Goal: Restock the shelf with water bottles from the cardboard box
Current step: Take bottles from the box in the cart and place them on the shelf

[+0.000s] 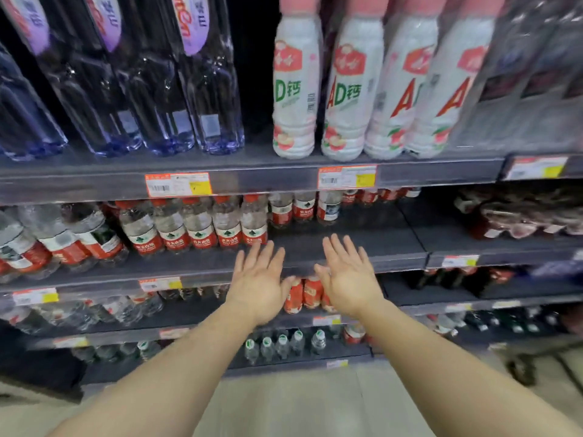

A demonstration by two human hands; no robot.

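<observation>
Both arms reach out toward a dark grey shelf (347,244). My left hand (260,283) and my right hand (348,279) are spread flat with straight fingers, side by side, holding nothing, in front of the shelf's front edge. A row of clear water bottles with red labels and red caps (198,225) stands on the left part of this shelf, just left of my left hand. More of them (303,208) stand far back. The shelf surface in front of my hands is bare. No cardboard box is in view.
The shelf above carries tall clear bottles with purple labels (176,89) and white milk-drink bottles with pink caps (347,89). Lower shelves hold small red bottles (310,291) and green-capped bottles (280,345). Dark red multipacks (520,216) lie at the right. A cart wheel (520,370) stands on the floor.
</observation>
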